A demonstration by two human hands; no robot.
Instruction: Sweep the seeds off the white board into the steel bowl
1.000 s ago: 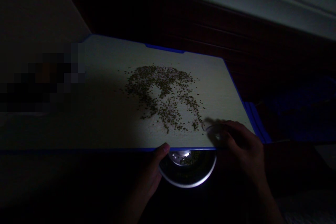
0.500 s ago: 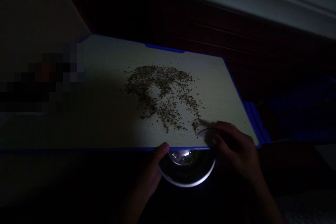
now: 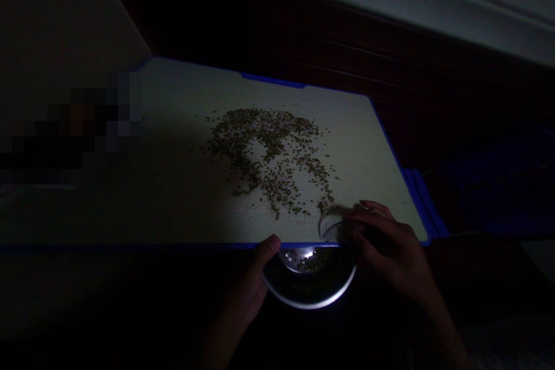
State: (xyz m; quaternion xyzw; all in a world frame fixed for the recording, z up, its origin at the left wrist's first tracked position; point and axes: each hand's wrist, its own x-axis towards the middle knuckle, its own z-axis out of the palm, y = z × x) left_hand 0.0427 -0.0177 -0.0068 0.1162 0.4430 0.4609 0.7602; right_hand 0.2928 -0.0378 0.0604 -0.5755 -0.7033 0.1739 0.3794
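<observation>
Many seeds lie scattered on the tabletop, and some could drop past the bowl, which the left hand grips below the edge, if the right hand, its fingers pinching a thin curved piece, swept them too wide.

No legible words, numbers or signs anywhere.
</observation>
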